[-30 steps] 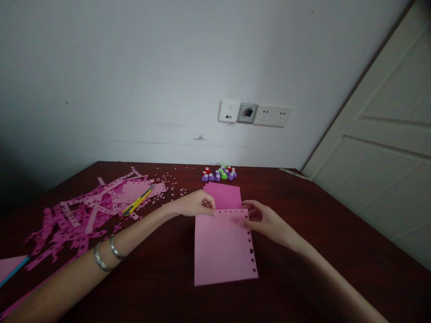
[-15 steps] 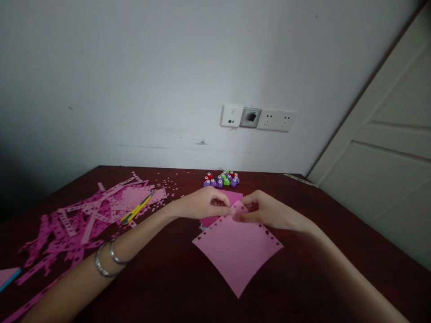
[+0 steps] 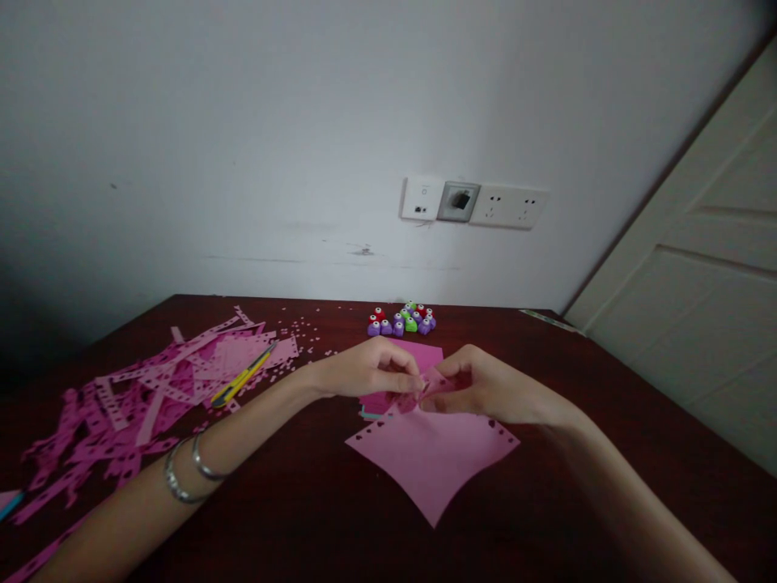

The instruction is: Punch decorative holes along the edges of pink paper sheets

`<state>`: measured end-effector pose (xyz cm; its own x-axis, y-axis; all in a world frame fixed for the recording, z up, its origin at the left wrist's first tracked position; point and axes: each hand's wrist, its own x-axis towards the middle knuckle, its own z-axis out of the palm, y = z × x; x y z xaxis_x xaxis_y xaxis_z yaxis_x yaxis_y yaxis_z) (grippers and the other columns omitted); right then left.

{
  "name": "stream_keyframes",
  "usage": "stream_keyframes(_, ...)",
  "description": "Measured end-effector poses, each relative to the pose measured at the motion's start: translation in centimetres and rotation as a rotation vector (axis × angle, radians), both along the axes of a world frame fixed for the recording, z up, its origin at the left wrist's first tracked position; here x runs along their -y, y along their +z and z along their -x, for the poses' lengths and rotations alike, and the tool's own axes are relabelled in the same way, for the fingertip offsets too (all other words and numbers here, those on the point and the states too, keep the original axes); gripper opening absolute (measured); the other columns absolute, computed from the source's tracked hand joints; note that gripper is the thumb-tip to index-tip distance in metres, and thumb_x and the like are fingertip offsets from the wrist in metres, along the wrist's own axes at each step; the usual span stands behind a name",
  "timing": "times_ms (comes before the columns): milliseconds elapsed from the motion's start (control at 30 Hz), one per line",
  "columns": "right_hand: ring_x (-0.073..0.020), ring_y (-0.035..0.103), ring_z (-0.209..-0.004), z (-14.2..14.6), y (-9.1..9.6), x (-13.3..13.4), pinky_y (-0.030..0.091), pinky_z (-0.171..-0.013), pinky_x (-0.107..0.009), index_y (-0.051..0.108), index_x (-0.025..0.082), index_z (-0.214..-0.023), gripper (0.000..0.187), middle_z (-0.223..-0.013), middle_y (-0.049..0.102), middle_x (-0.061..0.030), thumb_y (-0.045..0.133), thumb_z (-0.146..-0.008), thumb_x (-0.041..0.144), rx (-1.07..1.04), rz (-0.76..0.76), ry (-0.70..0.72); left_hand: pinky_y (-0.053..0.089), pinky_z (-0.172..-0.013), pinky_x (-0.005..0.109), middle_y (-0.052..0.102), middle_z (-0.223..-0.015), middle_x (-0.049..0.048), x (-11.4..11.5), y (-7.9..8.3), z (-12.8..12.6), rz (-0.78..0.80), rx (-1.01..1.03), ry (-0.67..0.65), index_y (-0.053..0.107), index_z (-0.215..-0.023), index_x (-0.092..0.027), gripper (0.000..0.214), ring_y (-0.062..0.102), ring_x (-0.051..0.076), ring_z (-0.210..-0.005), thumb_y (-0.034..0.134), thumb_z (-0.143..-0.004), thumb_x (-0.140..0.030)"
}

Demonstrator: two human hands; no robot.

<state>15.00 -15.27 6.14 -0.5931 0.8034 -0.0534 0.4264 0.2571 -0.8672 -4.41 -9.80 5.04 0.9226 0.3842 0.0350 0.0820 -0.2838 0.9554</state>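
A square sheet of pink paper (image 3: 434, 465) hangs corner-down between my hands, with small holes punched along its upper edges. My left hand (image 3: 376, 371) pinches it near the top corner, thumb and fingers pressed together. Close beside it, my right hand (image 3: 477, 382) grips the same corner from the right. The paper is bent and puckered where the fingertips meet, and part of that corner is hidden by them. Behind the hands lies a stack of darker pink paper (image 3: 418, 351) on the table. Several small red, green and purple craft punches (image 3: 401, 321) stand beyond it.
Punched pink paper strips (image 3: 139, 389) are heaped on the left of the dark red table (image 3: 291, 502). A yellow utility knife (image 3: 243, 376) rests on the heap, with tiny paper bits (image 3: 303, 344) scattered nearby. Wall sockets (image 3: 510, 206) are above the table's back edge.
The paper's top corner has been bent and puckered between my fingers, and its side edges curve more. Both hands stay close together on it. The view has shifted slightly.
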Motion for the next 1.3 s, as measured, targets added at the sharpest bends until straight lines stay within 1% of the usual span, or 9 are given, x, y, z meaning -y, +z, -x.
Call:
stream_keyframes(100, -0.0077, 0.047, -0.053, -0.3, 0.3, 0.0, 0.035, -0.049, -0.019, 0.072, 0.019, -0.087, 0.020, -0.067, 0.064, 0.0009, 0.061, -0.076, 0.032, 0.016, -0.003, -0.032, 0.039, -0.053, 0.020, 0.058, -0.061, 0.0000, -0.1, -0.2, -0.1, 0.035, -0.004, 0.045, 0.062, -0.070, -0.012, 0.019, 0.050, 0.007, -0.054, 0.060, -0.078, -0.030)
stream_keyframes(267, -0.0087, 0.052, -0.056, -0.6, 0.2, -0.3, 0.037, -0.049, -0.019, 0.070, 0.018, -0.090, 0.023, -0.073, 0.067, -0.0011, 0.058, -0.078, 0.034, -0.015, 0.023, -0.073, 0.037, -0.051, 0.019, 0.058, -0.060, -0.0017, -0.8, -0.9, 0.1, 0.045, -0.064, 0.112, 0.064, -0.070, -0.013, 0.016, 0.049, 0.006, -0.055, 0.068, -0.070, -0.029)
stream_keyframes(367, -0.0099, 0.055, -0.058, -0.6, -0.1, -0.5, 0.039, -0.049, -0.019, 0.068, 0.018, -0.089, 0.022, -0.076, 0.067, -0.0013, 0.064, -0.074, 0.032, -0.038, 0.031, -0.101, 0.037, -0.052, 0.019, 0.058, -0.060, -0.0013, -1.1, -1.2, 0.1, 0.062, -0.055, 0.139, 0.064, -0.069, -0.013, 0.017, 0.050, 0.007, -0.056, 0.068, -0.069, -0.029)
stream_keyframes(467, -0.0127, 0.059, -0.067, -0.6, -0.2, -0.7, 0.044, -0.055, -0.021, 0.067, 0.019, -0.088, 0.020, -0.081, 0.068, -0.0011, 0.067, -0.069, 0.025, -0.055, 0.024, -0.115, 0.039, -0.054, 0.019, 0.060, -0.062, -0.0007, -1.1, -1.2, 0.1, 0.086, -0.038, 0.157, 0.064, -0.070, -0.013, 0.015, 0.051, 0.007, -0.057, 0.068, -0.070, -0.028)
stream_keyframes(567, -0.0130, 0.060, -0.069, -0.7, -0.2, -0.8, 0.045, -0.059, -0.022, 0.067, 0.020, -0.090, 0.020, -0.083, 0.068, -0.0004, 0.065, -0.070, 0.022, -0.058, 0.044, -0.092, 0.041, -0.057, 0.021, 0.062, -0.063, 0.0007, -1.0, -1.1, 0.1, 0.108, -0.035, 0.145, 0.065, -0.071, -0.013, 0.013, 0.054, 0.007, -0.057, 0.067, -0.071, -0.026)
stream_keyframes(700, -0.0116, 0.057, -0.061, -1.1, -0.1, -0.6, 0.042, -0.052, -0.021, 0.067, 0.020, -0.089, 0.018, -0.077, 0.067, -0.0002, 0.064, -0.071, 0.024, -0.003, 0.047, -0.106, 0.043, -0.059, 0.022, 0.063, -0.065, 0.0018, -1.2, -1.1, 0.2, 0.135, -0.029, 0.139, 0.065, -0.074, -0.013, 0.015, 0.056, 0.008, -0.059, 0.065, -0.074, -0.028)
stream_keyframes(833, -0.0138, 0.058, -0.064, -1.3, 0.2, -0.6, 0.044, -0.054, -0.022, 0.067, 0.019, -0.085, 0.016, -0.080, 0.067, -0.0011, 0.065, -0.070, 0.023, 0.044, 0.010, -0.138, 0.044, -0.064, 0.022, 0.065, -0.073, 0.0018, -1.2, -1.2, 0.2, 0.097, -0.029, 0.159, 0.066, -0.078, -0.015, 0.017, 0.057, 0.009, -0.066, 0.069, -0.069, -0.028)
stream_keyframes(1067, -0.0138, 0.058, -0.063, -1.6, 0.5, -0.6, 0.043, -0.052, -0.021, 0.066, 0.017, -0.083, 0.014, -0.078, 0.066, -0.0023, 0.063, -0.072, 0.025, 0.077, -0.002, -0.178, 0.043, -0.059, 0.021, 0.065, -0.069, 0.0024, -1.3, -1.6, 0.3, 0.027, -0.116, 0.058, 0.068, -0.074, -0.015, 0.017, 0.056, 0.009, -0.062, 0.069, -0.069, -0.031)
stream_keyframes(1300, -0.0129, 0.057, -0.058, -3.1, 0.6, -0.7, 0.039, -0.045, -0.020, 0.060, 0.017, -0.093, 0.030, -0.077, 0.064, -0.0031, 0.064, -0.072, 0.038, 0.082, 0.027, -0.252, 0.044, -0.058, 0.022, 0.063, -0.062, 0.0013, -1.7, -0.9, 0.9, 0.085, -0.058, 0.095, 0.066, -0.073, -0.014, 0.020, 0.055, 0.008, -0.057, 0.066, -0.073, -0.033)
